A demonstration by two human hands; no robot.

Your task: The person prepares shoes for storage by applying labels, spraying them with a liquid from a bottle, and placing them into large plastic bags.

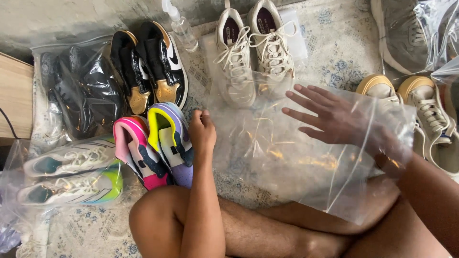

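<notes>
A large clear plastic bag (296, 162) lies spread over my crossed legs and the rug. My left hand (203, 130) is closed in a fist on the bag's left edge. It sits right beside a pair of multicoloured pink, yellow and purple sneakers (158, 148). My right hand (330, 117) is inside the bag, palm down, fingers spread apart and holding nothing. Just beyond the bag stands a pair of cream lace-up sneakers (253, 48), whose toes show through the plastic.
Black and gold high-tops (153, 67) stand beside a clear spray bottle (181, 26). At left are bagged black shoes (81, 91) and bagged white and green sneakers (67, 177). Cream sneakers with yellow heels (420, 110) and bagged grey shoes (406, 33) are at right. A wooden edge (12, 95) borders the patterned rug (330, 43).
</notes>
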